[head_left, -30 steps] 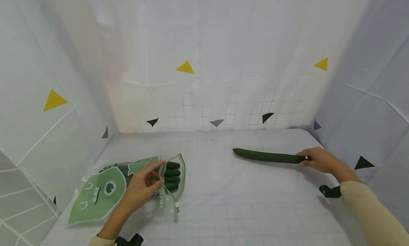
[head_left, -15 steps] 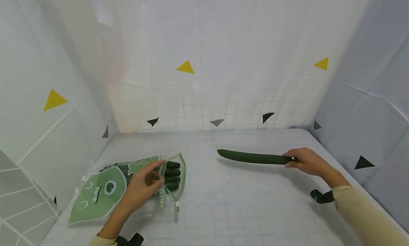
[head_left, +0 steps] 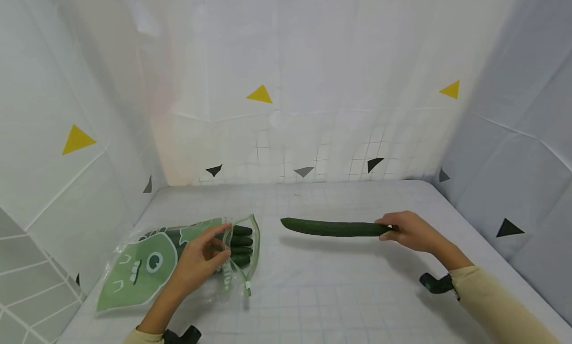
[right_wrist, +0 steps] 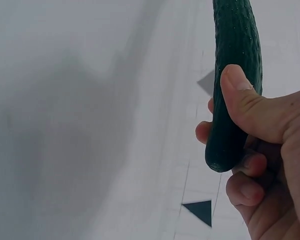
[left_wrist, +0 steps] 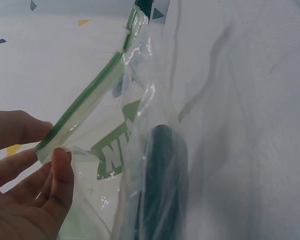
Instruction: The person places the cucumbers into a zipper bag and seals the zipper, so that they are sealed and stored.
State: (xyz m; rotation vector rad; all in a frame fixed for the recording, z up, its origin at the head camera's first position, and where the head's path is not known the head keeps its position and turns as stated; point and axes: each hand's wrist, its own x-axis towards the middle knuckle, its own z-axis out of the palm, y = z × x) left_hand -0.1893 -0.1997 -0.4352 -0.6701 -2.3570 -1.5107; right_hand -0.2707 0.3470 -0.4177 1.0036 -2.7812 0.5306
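Note:
My right hand [head_left: 411,231] grips a long dark green cucumber [head_left: 330,228] by its right end, thumb on one side and fingers curled round the other. The cucumber lies level above the table, its shadow below and its free end pointing left toward the bag. On the left lies a clear zip bag [head_left: 147,274] with a green cartoon print. My left hand [head_left: 198,264] pinches the upper lip of its mouth, and the mouth stands open to the right. Several cucumbers [head_left: 241,249] are inside, ends toward the opening. In the left wrist view, thumb and fingers hold the green zip edge [left_wrist: 85,97].
A white gridded cloth covers the table [head_left: 321,294]. White sheets with yellow and black triangles form a back wall [head_left: 313,61] and two side walls. A black wrist camera [head_left: 438,283] sits on the right wrist.
My right hand has carried the cucumber leftward and slightly nearer to me, bringing its free end close to the bag's mouth. The left hand and the bag have stayed in place.

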